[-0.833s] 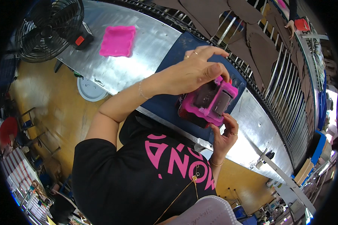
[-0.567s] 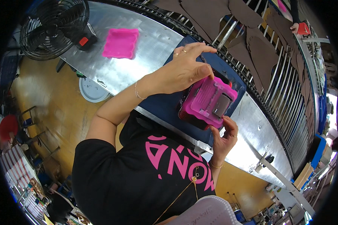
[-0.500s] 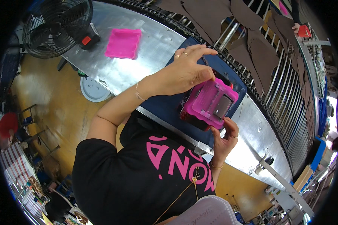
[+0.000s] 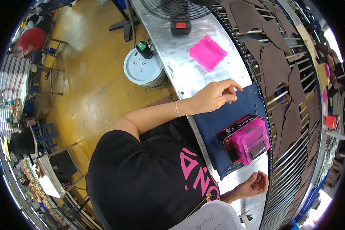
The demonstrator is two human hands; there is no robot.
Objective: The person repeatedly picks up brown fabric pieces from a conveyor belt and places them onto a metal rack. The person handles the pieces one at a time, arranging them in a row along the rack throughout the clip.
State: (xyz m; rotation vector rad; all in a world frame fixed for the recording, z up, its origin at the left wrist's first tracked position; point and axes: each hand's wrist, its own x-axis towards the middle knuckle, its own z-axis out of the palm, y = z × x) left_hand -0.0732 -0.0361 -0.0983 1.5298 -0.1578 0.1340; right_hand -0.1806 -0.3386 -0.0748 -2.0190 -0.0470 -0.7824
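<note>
A pink wavy-edged tray (image 4: 239, 142) rests on top of a black box with red trim (image 4: 227, 144). Inside the tray lies a small dark rectangular piece (image 4: 257, 150). Both sit on a dark blue mat (image 4: 212, 124) on the metal table. My left hand (image 4: 218, 96) hovers over the mat's far part, its fingers loosely bent and holding nothing. Past the near end of the mat, my right hand (image 4: 253, 185) is apart from the tray, fingers half curled with nothing visible in them.
Another pink tray (image 4: 207, 53) lies farther along the metal table (image 4: 172, 63), close to a black fan (image 4: 176, 9). On the right runs a rack of metal rods (image 4: 291, 159) carrying brown cut pieces (image 4: 271, 65). A lidded white bucket (image 4: 136, 71) stands on the floor.
Both hands have let go of the pink tray and moved apart from it, the left away toward the mat's far end, the right toward me. My view has turned left.
</note>
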